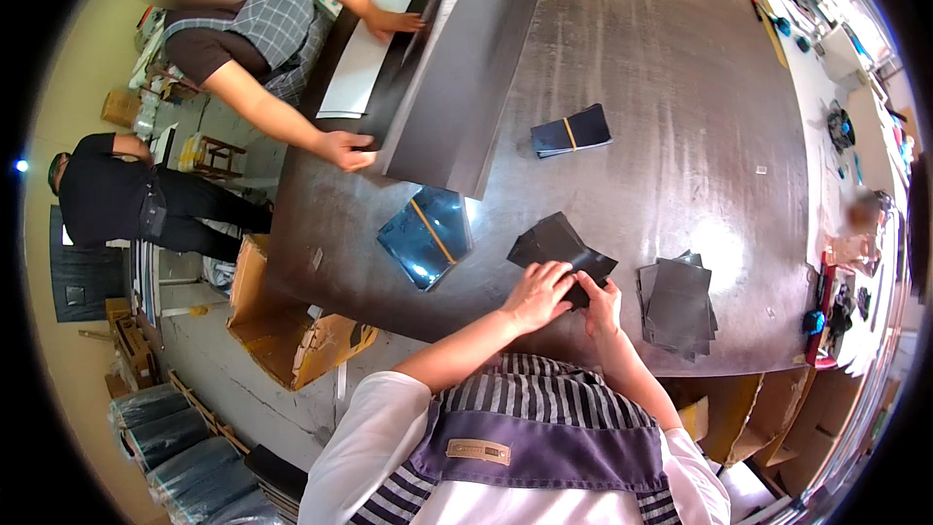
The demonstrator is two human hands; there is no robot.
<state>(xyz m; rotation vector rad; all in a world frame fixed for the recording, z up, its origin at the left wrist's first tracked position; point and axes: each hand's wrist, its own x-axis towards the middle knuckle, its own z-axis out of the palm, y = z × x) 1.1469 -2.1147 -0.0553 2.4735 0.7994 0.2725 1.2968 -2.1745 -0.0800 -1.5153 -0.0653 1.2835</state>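
Observation:
Both hands work at a small pile of thin black sheets (pixel 556 238) near the table's front edge, fanned unevenly with one sheet bent up. My left hand (pixel 537 297) presses its fingers together on the near edge of these sheets. My right hand (pixel 602 304) pinches the right near corner, thumb and fingers closed on it. Just right of it lies a loose stack of dark rectangular sheets (pixel 678 301). To the left is a shiny blue-black bundle (pixel 408 245) with a yellow band round it. Farther off lies another banded dark bundle (pixel 589 124).
A co-worker's hands (pixel 345 150) rest on long dark sheets (pixel 476 58) across the far left of the dark table (pixel 671 68). A second person (pixel 107 185) stands farther left. Open cardboard boxes (pixel 258 301) stand below the table's front edge. Shelving and tools line the right side.

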